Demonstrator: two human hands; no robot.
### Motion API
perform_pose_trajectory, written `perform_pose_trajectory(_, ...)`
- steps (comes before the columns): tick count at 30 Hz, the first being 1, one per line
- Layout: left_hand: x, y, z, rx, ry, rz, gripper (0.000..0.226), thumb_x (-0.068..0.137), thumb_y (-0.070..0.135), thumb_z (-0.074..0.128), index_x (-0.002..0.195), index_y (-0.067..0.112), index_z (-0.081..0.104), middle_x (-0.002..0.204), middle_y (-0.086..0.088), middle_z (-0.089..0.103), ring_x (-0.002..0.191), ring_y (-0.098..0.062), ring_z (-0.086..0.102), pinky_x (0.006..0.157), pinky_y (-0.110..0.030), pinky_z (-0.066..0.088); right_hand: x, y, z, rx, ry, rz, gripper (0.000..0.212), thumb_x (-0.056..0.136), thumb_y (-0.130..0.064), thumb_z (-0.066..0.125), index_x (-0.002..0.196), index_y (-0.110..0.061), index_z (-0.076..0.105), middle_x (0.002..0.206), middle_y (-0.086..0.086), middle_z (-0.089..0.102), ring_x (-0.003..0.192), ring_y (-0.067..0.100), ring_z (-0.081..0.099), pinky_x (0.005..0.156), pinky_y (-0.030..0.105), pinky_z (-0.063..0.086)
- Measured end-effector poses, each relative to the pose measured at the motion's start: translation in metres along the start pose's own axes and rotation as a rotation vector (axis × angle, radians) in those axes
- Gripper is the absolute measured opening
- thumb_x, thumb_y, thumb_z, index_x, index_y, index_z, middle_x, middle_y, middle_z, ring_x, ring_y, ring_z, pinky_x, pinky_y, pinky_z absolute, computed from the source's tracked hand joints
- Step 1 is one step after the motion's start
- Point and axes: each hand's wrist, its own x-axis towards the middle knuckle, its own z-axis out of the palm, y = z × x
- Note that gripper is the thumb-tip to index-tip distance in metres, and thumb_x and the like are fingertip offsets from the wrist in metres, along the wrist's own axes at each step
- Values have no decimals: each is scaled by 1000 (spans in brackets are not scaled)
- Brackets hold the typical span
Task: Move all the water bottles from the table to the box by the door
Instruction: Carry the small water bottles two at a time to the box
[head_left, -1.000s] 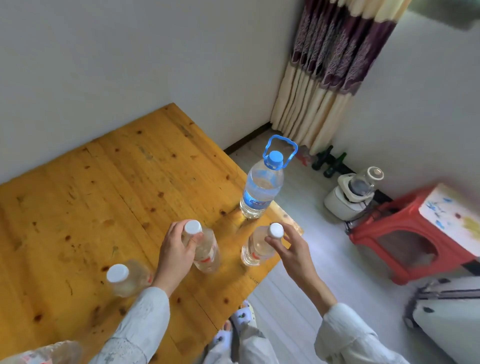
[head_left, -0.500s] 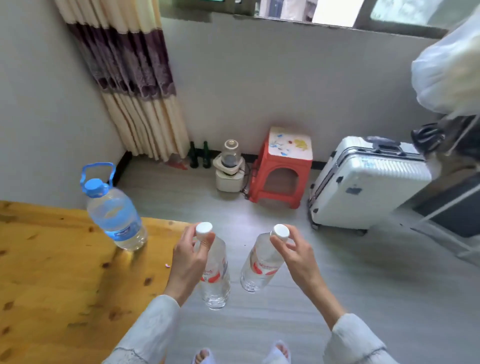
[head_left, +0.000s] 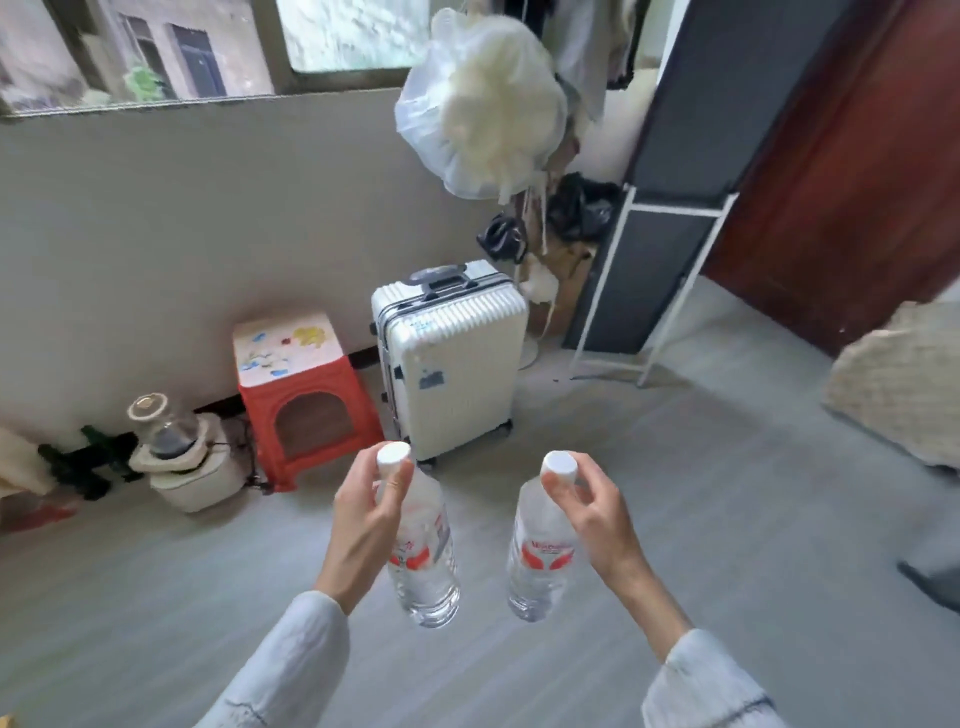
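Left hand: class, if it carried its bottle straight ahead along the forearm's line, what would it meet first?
Probably the white suitcase. The left hand, gripping its bottle, points up-frame toward it over bare floor; depth is uncertain.

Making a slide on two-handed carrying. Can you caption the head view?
Left hand and right hand each carry a water bottle by its neck past a white suitcase.

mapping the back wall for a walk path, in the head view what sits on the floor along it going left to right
green bottles → white kettle-like appliance → red stool → white suitcase → dark folding rack → red-brown door
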Motion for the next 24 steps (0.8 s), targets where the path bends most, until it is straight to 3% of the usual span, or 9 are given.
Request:
perform_pose_trajectory(2,21,14,41,-11,-76,24,8,90,22,51,95,24,57,91,1,61,85,-17,56,73,-23,42,13,7,-36,-1,84,15,6,82,-27,63,87,-29,61,88,-4,62,81,11,55,74,17,42)
perform_pose_trajectory(6,62,35,122,-10,-239,67,7,89,26,52,93,29,57,94,-2,63,87,-18,58,77,-28,45,39,24,-103,31,268,58,5,81,-26,65,83,-30,63,85,-7,66,81,9,59,71,10,44)
perform_pose_trajectory(10,105,44,201,-21,-378,59,7,89,25,52,95,25,57,98,-8,64,94,-24,60,83,-38,46,74,41,-160,50,422,81,6,81,-23,66,83,-28,62,84,-9,66,83,12,60,79,21,46)
perform_pose_trajectory(18,221,68,355,-29,-621,54,13,88,29,54,99,22,58,101,-4,65,99,-19,62,81,-26,45,183,72,-269,53,628,142,6,81,-26,65,86,-26,62,90,-2,66,91,19,60,84,30,46)
perform_pose_trajectory(24,304,110,472,35,-776,171,8,88,32,53,95,29,56,98,3,64,97,-15,61,86,-32,47,254,79,-349,82,782,162,18,82,-19,64,98,-14,60,100,8,64,98,26,60,93,37,45)
